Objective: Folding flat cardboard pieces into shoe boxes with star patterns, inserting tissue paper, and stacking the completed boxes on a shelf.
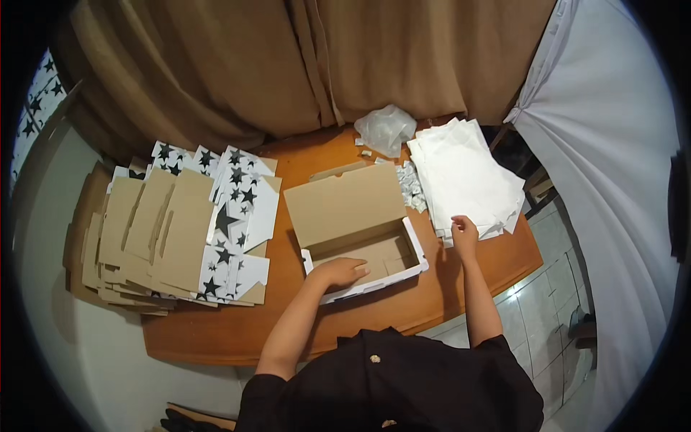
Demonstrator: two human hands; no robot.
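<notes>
The open cardboard box (392,248) stood on the wooden surface (216,331). The left grip (342,273) lay partly inside it, palm down, loosely spread. Right of the box, the right grip (465,229) curled near white sheets (468,173); whether it pinched one I couldn't tell. Star-patterned cardboard (245,194) lay stacked left of the box, brown curtains (216,65) behind.

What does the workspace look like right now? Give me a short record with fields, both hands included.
left hand: over the box's near wall, reaching inside
right hand: fingers bent, at the white sheets' near edge; contact unclear
box: lid raised, brown inside
flat cartons: piled left of box, some star-patterned
white sheets: stacked right of box
small silvery pieces: between box and sheets
plastic bag: at table's back
</notes>
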